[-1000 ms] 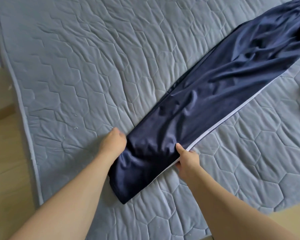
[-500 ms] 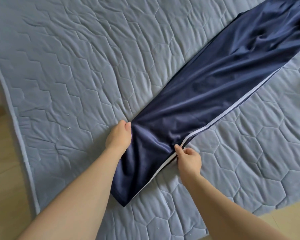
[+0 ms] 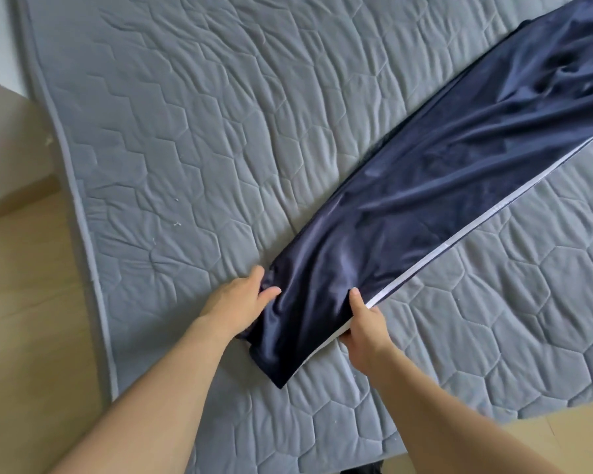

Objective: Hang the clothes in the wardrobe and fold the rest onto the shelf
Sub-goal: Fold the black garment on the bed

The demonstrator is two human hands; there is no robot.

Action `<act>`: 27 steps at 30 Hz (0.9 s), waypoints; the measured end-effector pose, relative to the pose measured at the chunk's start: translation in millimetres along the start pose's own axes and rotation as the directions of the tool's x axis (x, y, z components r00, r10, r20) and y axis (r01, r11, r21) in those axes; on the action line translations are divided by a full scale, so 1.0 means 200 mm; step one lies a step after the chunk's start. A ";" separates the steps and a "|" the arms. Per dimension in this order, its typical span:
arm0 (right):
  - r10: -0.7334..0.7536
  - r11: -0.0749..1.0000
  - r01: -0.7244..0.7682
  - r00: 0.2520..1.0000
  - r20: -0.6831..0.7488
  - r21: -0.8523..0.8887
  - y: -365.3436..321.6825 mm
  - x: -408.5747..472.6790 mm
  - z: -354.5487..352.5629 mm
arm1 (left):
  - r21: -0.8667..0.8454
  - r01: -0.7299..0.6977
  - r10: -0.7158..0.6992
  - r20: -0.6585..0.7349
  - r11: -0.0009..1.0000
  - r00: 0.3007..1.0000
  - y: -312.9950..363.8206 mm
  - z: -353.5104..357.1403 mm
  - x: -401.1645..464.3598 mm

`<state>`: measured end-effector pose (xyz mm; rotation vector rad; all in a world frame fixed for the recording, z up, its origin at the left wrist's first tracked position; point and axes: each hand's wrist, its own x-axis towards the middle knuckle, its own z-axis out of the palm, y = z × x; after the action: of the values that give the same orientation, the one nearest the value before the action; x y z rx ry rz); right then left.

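Both hands, left hand [image 3: 235, 302] & right hand [image 3: 365, 323], keep fingers clamped on trousers [image 3: 408, 200]; hem now drawn nearer.

One head-worn view only, looking forward and steeply down from above the person's own arms, which enter from the lower edge of the frame. It faces a grey quilted mattress [image 3: 192, 138] that fills most of the picture, seen close; wide-angle bending curves its edge at the left. Wooden floor [image 3: 24, 302] shows at lower left and lower right. The left hand [image 3: 237, 302] and right hand [image 3: 363, 323] sit low in the centre, dark trousers [image 3: 425, 186] running to the upper right corner
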<state>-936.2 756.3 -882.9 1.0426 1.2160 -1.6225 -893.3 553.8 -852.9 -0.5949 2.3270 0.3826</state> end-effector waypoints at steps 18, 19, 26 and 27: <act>0.566 0.768 -0.501 0.823 0.056 -0.399 0.47 -0.71 0.18 | -0.284 0.508 -0.421 0.315 0.813 0.850 -0.49 -0.11 -0.64; 0.600 0.747 -0.532 0.798 0.060 -0.399 0.51 -0.76 0.20 | -0.277 0.530 -0.439 0.329 0.801 0.836 -0.51 -0.14 -0.68; 0.551 0.805 -0.520 0.834 0.035 -0.287 0.40 -0.81 0.22 | -0.557 0.457 -0.269 0.389 0.693 0.881 -0.29 -0.39 -0.55; 0.529 0.812 -0.508 0.848 -0.004 -0.286 0.35 -0.79 0.20 | -0.618 0.444 -0.220 0.407 0.649 0.887 -0.21 -0.42 -0.49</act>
<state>-827.9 726.6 -745.5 1.0101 0.9589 -1.0207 -853.4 513.2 -729.5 -1.2225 1.6645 1.1179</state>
